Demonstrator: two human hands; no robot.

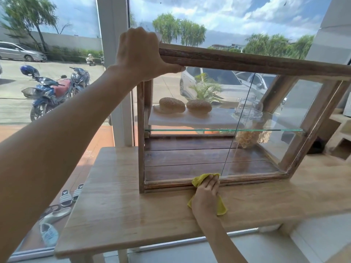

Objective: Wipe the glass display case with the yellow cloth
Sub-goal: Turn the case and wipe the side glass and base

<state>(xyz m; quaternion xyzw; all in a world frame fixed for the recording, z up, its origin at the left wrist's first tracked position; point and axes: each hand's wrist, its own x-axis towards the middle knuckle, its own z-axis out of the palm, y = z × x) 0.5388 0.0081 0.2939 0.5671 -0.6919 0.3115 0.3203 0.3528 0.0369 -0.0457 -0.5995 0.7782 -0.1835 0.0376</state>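
- A wooden table [117, 221] with pale, smooth grain stands against a tall window; the glass display case [218, 118] sits on its far half, close to the pane.
- Beyond the window are a parked blue motorbike [51, 92], a silver car [20, 52] and trees; on the floor to the left of the table lie sandals [71, 195] and a light blue shoe [49, 234].
- The case has a worn, dark wooden frame, clear glass panels and a dark plank floor; a vertical glass edge runs down the front near its middle.
- Inside, a glass shelf [224, 130] crosses the case; on it a white board carries two round seeded buns [185, 105], and to the right stands a clear glass dome [248, 109].
- Below the shelf at the right rests a pale, frilly, dried-looking bunch [247, 138].
- The left hand [141, 54] clasps the upper left corner of the frame, fingers over the top rail, thumb beneath it.
- The right hand [206, 194] clutches the yellow cloth [204, 179], crumpled and soft, pressing it to the bottom front rail of the case near the middle; a tail of cloth hangs out below the palm onto the table.
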